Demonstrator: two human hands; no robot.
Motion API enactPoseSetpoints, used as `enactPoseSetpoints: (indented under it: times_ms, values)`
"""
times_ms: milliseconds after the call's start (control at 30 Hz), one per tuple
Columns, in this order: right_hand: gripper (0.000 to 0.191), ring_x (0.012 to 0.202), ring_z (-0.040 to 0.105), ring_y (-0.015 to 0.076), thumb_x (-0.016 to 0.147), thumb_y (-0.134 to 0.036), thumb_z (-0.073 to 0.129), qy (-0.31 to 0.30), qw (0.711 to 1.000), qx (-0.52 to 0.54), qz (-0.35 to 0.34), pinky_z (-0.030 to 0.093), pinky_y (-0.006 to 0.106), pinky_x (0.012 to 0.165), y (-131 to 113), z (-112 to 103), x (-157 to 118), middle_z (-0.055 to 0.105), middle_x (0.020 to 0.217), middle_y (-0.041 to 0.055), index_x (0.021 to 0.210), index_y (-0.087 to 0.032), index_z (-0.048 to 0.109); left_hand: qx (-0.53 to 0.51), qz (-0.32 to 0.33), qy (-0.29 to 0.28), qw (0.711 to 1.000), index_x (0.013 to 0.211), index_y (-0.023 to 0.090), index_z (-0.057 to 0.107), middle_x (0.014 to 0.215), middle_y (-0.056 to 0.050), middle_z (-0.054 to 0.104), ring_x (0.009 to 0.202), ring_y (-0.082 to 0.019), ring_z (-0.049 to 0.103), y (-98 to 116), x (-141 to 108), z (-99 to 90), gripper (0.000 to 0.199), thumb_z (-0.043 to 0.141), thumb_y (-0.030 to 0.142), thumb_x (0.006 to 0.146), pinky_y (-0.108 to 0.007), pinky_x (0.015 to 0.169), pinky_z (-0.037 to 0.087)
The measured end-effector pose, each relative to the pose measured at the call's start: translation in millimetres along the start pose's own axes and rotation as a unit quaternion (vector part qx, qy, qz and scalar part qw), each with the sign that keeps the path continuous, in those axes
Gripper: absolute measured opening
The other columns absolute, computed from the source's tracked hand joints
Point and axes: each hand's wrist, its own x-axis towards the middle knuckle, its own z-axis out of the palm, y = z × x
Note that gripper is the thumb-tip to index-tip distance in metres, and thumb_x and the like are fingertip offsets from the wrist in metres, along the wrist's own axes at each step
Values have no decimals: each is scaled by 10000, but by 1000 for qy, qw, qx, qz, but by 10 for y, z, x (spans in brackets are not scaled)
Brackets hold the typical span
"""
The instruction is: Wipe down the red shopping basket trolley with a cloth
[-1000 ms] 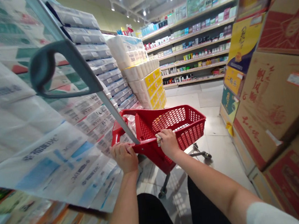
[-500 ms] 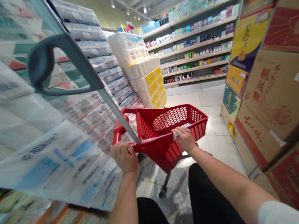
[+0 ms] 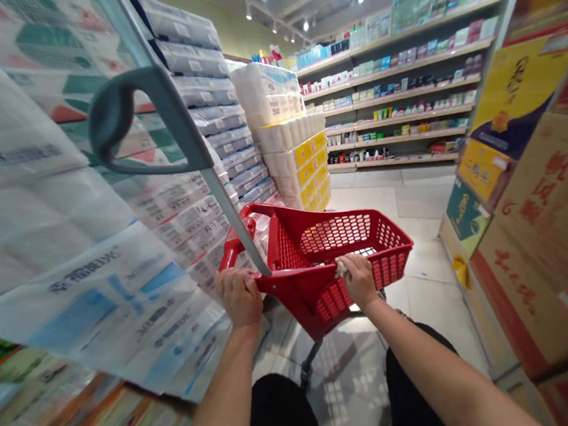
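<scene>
A red shopping cart (image 3: pixel 296 292) with a perforated basket stands in front of my legs, turned toward the right. My left hand (image 3: pixel 240 297) is closed on its red rim at the left end, beside the foot of a grey metal pole (image 3: pixel 233 211). Further along the same near rim, my right hand (image 3: pixel 358 279) is wrapped over the edge, with something small and pale, too small to name, at its fingers. A dark grey loop handle (image 3: pixel 154 118) sticks out from the pole above the cart.
Wrapped paper packs (image 3: pixel 95 285) are piled along the left. Stacked cartons (image 3: pixel 540 215) line the right side. Behind the cart stands a stack of yellow and white packs (image 3: pixel 304 164). Shelves of small goods (image 3: pixel 400 118) run across the back. Tiled floor (image 3: pixel 416 227) shows between them.
The view has turned slightly left, so the cart, shelves and cartons appear further right. My legs have shifted in the view. Both hands keep their hold on the cart's rim.
</scene>
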Motion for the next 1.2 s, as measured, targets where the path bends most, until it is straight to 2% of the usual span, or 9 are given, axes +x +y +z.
enactPoseSetpoints:
  times_ms: [267,567,667,767,900,967,1033,1133,1200]
  values:
    - [338,1072,520,228,862,-118,462,-3,1000,-12,11,369,367,919,200,129,131,640,1114,84,1133,-203,646,16,0,-24,1000,807,205,608,862,-71,613,998,-234,526,26,116,262,293,342,251,922,-474,1086,286]
    - [335,1092,496,241,868,-128,464,-8,998,-11,60,360,382,904,235,64,195,623,1147,87,1147,-211,630,34,-4,-42,999,760,208,572,875,-71,594,1033,-240,516,161,180,394,313,319,271,932,-482,1091,277]
    - [355,1099,501,247,869,-119,451,-9,998,16,60,386,405,922,258,44,213,618,1156,86,1169,-215,615,44,7,-38,998,759,207,564,880,-81,590,1030,-239,513,188,198,419,308,315,265,932,-478,1087,290]
    - [418,1151,497,248,880,-127,432,30,995,79,58,418,438,966,240,57,268,577,1204,120,1283,-194,521,42,10,-39,998,751,209,557,866,-82,584,1007,-237,516,206,215,433,307,311,254,930,-480,1082,296]
    - [422,1184,501,237,909,-165,446,79,984,157,40,469,435,958,33,124,459,537,1215,138,1330,-195,432,33,9,-35,999,756,210,557,852,-73,578,1002,-233,515,196,212,473,286,326,239,921,-483,1092,283]
    - [359,1156,523,217,928,-172,448,54,983,176,5,470,402,958,-158,181,570,559,1199,118,1282,-215,485,29,7,-25,999,760,211,559,843,-67,575,989,-228,516,183,205,514,269,339,226,914,-480,1100,276]
    - [327,1140,531,207,940,-188,456,-2,985,171,-34,442,387,978,-367,248,646,588,1199,91,1254,-239,532,23,3,-18,1000,765,212,563,851,-66,573,988,-225,514,172,206,563,252,355,216,908,-477,1103,273]
    - [377,1197,485,239,937,-224,485,-61,989,130,-44,336,452,1045,-581,338,664,588,1268,65,1309,-279,519,17,6,-19,1000,770,214,569,859,-62,571,985,-222,511,169,233,635,250,360,210,908,-474,1102,276]
    - [431,1240,447,258,937,-203,469,-69,993,96,-27,228,519,1085,-574,369,638,561,1328,49,1354,-310,481,16,10,-20,1000,769,216,571,848,-56,572,972,-218,514,172,264,681,263,351,213,915,-475,1102,275]
